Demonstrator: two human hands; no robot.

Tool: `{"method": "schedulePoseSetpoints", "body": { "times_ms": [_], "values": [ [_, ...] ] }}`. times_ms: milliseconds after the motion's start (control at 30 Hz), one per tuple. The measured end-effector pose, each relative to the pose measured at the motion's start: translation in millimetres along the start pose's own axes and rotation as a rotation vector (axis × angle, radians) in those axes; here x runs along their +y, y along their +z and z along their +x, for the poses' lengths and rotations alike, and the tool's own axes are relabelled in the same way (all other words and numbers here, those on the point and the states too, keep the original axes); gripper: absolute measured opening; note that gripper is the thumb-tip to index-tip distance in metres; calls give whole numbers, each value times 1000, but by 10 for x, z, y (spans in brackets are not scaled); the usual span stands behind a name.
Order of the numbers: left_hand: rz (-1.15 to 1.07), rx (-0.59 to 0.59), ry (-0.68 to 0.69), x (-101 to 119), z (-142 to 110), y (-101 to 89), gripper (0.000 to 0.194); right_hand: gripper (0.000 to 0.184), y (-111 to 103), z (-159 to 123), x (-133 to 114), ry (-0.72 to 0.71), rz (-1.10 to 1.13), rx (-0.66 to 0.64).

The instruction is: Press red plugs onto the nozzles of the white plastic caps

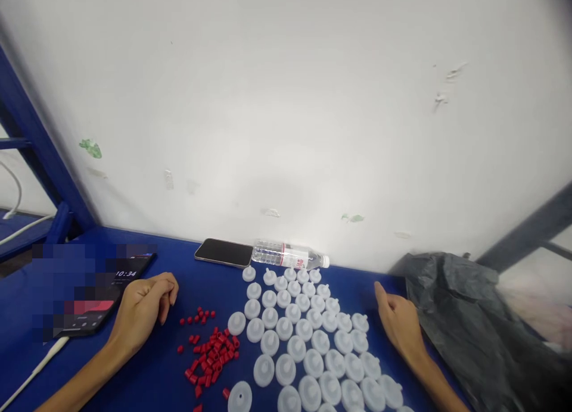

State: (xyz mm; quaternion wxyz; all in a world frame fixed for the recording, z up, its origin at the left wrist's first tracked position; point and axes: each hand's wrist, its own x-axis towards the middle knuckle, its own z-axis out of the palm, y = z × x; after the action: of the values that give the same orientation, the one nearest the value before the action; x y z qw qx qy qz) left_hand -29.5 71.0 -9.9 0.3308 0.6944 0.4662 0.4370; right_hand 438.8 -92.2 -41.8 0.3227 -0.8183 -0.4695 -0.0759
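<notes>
Across the middle of the blue tabletop [357,290], white spouted discs [304,329] spread almost to the far edge, red caps [218,345] heaped and scattered left of them. The left hand [145,299] curls loosely beside a lit phone [107,296]; the right hand [400,325], 1 finger toward the far edge, lies near a dark bag [465,305]. Palms hidden, I cannot tell whether either grip has hold of anything.

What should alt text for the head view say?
Red caps and white discs lie on a blue table between a person's left hand and right hand. A phone and bottle lie by the wall; another phone is at left, a black bag at right.
</notes>
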Motion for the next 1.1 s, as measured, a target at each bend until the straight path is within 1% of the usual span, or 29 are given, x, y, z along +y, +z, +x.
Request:
{"method": "schedulePoseSetpoints", "body": {
  "times_ms": [133,233,333,500,600,767,867,967,1100],
  "values": [
    [-14,52,21,-34,-6,2,61,53,19,-4,34,19,17,-40],
    [-33,64,53,-85,-17,-14,58,52,22,2,41,51,21,-44],
    [-87,79,47,-173,-24,-40,48,52,14,14,37,83,20,-47],
    [-257,135,-29,-285,-9,-75,26,52,20,26,34,104,24,-50],
    [-312,145,-41,-268,2,-72,20,51,36,28,42,100,30,-49],
    [-340,161,-30,-146,1,-51,19,53,51,18,47,86,30,-66],
    [-348,130,-49,-91,-17,-57,27,53,51,8,41,81,16,-61],
    [-295,52,-84,-109,-53,-72,36,52,53,-4,41,68,4,-62],
    [-197,-65,-71,-215,-92,-84,29,53,63,-25,61,54,-7,-78]
  ]
}}
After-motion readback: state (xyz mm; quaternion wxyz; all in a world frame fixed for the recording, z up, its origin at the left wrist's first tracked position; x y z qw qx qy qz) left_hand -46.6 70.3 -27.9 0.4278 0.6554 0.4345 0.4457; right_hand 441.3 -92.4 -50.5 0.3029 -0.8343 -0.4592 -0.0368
